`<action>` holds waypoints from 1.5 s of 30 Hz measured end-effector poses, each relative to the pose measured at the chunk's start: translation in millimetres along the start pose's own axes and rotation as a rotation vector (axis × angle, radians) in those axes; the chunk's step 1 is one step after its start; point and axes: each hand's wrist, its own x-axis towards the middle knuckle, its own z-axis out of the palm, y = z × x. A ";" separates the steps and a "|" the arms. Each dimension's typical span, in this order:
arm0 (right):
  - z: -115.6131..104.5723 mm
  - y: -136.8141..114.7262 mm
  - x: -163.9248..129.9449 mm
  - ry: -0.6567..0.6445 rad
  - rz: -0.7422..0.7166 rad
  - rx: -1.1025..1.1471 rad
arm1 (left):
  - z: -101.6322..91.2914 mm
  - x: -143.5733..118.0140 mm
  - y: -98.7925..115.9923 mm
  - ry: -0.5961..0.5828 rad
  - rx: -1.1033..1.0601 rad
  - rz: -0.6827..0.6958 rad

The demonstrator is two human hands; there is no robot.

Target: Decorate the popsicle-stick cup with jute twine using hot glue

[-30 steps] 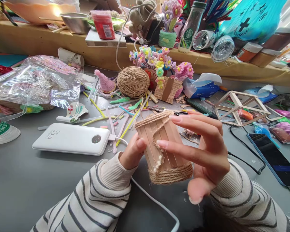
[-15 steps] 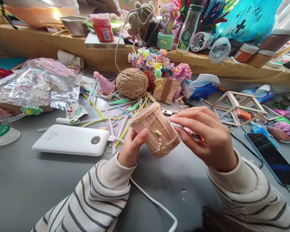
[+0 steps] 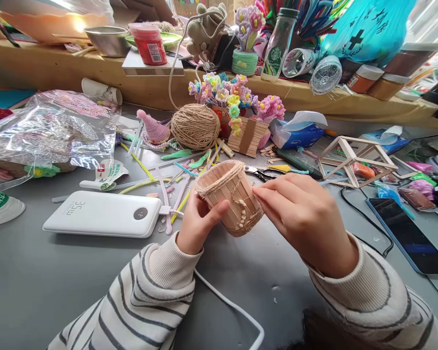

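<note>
A small wooden-stick cup point(image 3: 228, 197) tilts above the grey table, its rim and base wrapped in twine. A curl of twine with tiny pale beads or buds point(image 3: 243, 211) decorates its side. My left hand point(image 3: 200, 218) grips the cup from the left, thumb on the front and the other fingers hidden behind. With thumb and fingertips pinched together, my right hand point(image 3: 295, 209) is at the cup's right side. Whatever lies in that pinch, if anything, is too small to make out. Behind the cup lie black-handled scissors point(image 3: 266, 173).
A white power bank point(image 3: 104, 214) with a cable lies left, a phone point(image 3: 410, 236) right. Behind are a twine ball point(image 3: 196, 126), fuzzy-wire flowers point(image 3: 226, 95), craft sticks point(image 3: 248, 137), a stick frame point(image 3: 357, 160) and scattered pipe cleaners. A cluttered ledge point(image 3: 149, 85) runs across the back.
The cup has tipped so its opening shows more toward me. My right hand has moved slightly left and its fingertips have closed together near the cup's side. The view has shifted a little.
</note>
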 end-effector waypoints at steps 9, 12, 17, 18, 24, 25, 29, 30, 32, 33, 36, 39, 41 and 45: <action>3.5 -6.9 -0.6 0.050 0.065 -0.085 | 1.0 0.7 0.4 -0.014 0.004 0.001; 1.5 0.8 -0.4 0.077 0.102 -0.049 | 2.2 -0.6 0.1 0.015 -0.053 -0.033; -0.2 13.3 -0.3 0.132 0.223 0.091 | 0.6 2.2 7.0 0.142 -0.363 -0.098; -0.2 14.8 -0.1 0.137 0.244 0.116 | -0.6 4.0 8.8 0.168 -0.417 -0.103; -2.1 21.6 1.6 0.039 0.276 0.369 | -5.0 6.0 8.1 0.082 -0.434 -0.203; -3.5 23.5 2.0 -0.012 0.269 0.446 | -4.6 4.0 6.6 -0.017 -0.411 -0.268; -12.0 32.9 2.8 -0.195 0.267 0.664 | -1.5 -4.3 4.3 -0.369 -0.175 -0.409; -14.3 34.9 2.8 -0.233 0.255 0.701 | -0.8 -5.4 5.0 -0.431 -0.107 -0.402; -18.0 37.2 2.8 -0.329 0.202 0.787 | 0.1 -6.2 6.6 -0.534 -0.021 -0.387; -19.3 37.6 2.8 -0.383 0.174 0.827 | 0.3 -6.1 7.1 -0.568 0.000 -0.386; -19.7 36.6 3.3 -0.527 0.125 0.867 | 0.9 -5.4 6.9 -0.587 0.023 -0.384; -17.1 35.2 4.2 -0.592 0.128 0.859 | 1.9 -6.0 5.6 -0.564 0.026 -0.374; -15.7 35.2 4.7 -0.594 0.140 0.873 | 2.1 -6.6 5.7 -0.533 0.027 -0.339; -15.9 36.3 4.7 -0.571 0.147 0.887 | -5.0 -2.9 5.9 -0.239 0.212 -0.143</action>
